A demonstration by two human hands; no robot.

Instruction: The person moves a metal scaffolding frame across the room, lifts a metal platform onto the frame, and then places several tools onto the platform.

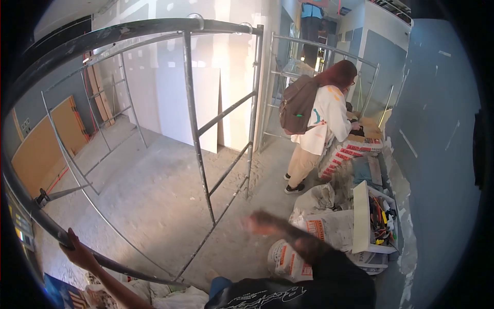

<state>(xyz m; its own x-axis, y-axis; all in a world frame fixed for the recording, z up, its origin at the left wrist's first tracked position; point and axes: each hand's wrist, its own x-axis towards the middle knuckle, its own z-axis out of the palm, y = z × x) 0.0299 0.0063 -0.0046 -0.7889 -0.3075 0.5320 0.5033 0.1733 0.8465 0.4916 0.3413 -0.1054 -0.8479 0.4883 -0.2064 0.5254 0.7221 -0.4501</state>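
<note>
My left hand is wrapped around a dark metal scaffold tube at the lower left. That tube curves through the wide lens and belongs to a tall scaffold frame with ladder-like rungs. Stretched out ahead of my body, my right hand is smeared by motion above the floor, and its fingers cannot be made out. Nothing distinct shows in it. Nearest to that arm are white printed bags on the floor to the right.
A person with a backpack leans over red-and-white bags. A white box of tools stands along the blue-grey wall. Another scaffold frame rises behind. Boards lean at the left over the dusty concrete floor.
</note>
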